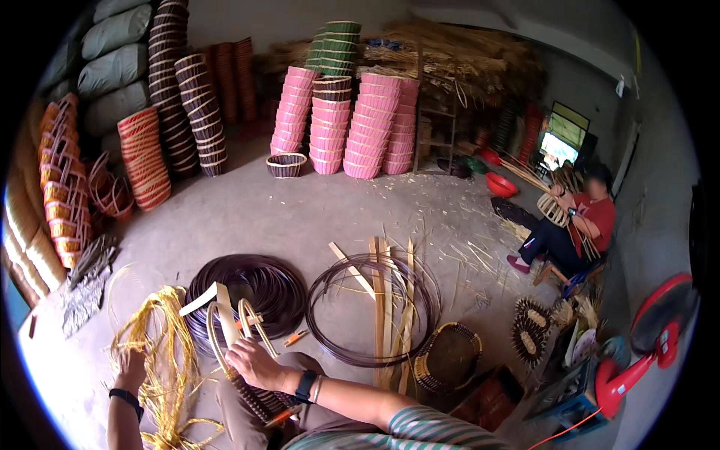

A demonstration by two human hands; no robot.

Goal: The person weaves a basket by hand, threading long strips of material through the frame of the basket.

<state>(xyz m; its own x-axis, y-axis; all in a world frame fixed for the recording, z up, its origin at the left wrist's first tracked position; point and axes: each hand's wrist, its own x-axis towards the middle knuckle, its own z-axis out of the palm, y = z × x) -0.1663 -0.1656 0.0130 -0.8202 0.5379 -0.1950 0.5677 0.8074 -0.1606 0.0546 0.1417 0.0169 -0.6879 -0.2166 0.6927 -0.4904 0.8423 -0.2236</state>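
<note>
A small dark woven basket [253, 397] with pale looped handles [251, 315] rests on my lap, tilted. My right hand [255, 364] is closed around its upper part, beside a wide pale strip [225, 319] that sticks up and bends over to the left. At the far left, my left hand [131, 365] is closed at the edge of a loose bundle of yellow strands [166, 330], its fingertips among them. Something orange [281, 417] shows at the basket's lower side; its kind is unclear.
Coils of dark cane [281, 300] and thin dark rods [319, 330] lie ahead, with flat wooden strips [379, 300]. An orange-handled tool [295, 338] is between them. Stacked pink baskets [371, 127] stand behind. A person [592, 217] sits right, beyond a red fan [630, 382].
</note>
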